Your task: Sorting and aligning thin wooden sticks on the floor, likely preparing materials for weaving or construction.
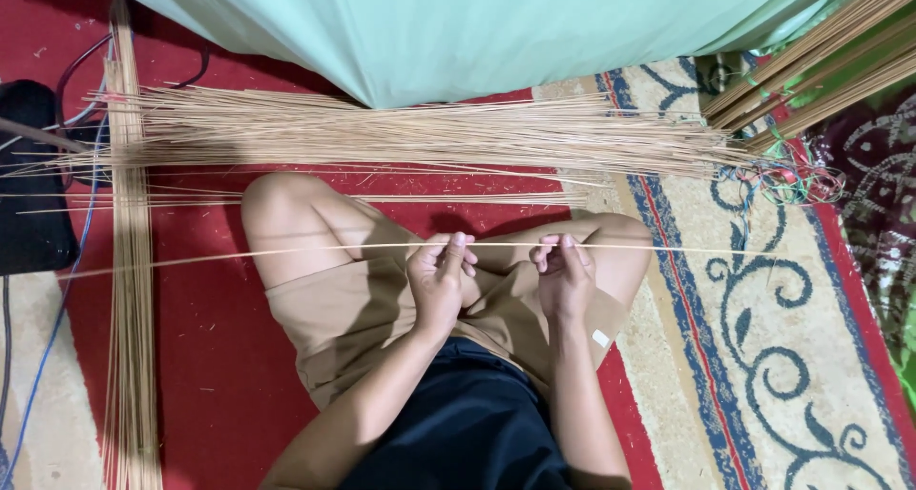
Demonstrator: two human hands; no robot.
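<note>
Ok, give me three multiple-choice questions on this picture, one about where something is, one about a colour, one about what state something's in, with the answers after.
1. Where does the big pile of thin sticks lie?
A. On the person's lap
B. On the red carpet beyond the knees
C. Stacked on the black box

2. What colour are the shorts?
A. Tan
B. White
C. Blue

3. How is the single stick held?
A. Upright in one hand
B. Level, pinched by both hands
C. Lying loose on the floor

Answers: B, the pile spreads across the carpet past the knees; A, the shorts are tan; B, left hand and right hand both grip it crosswise.
</note>
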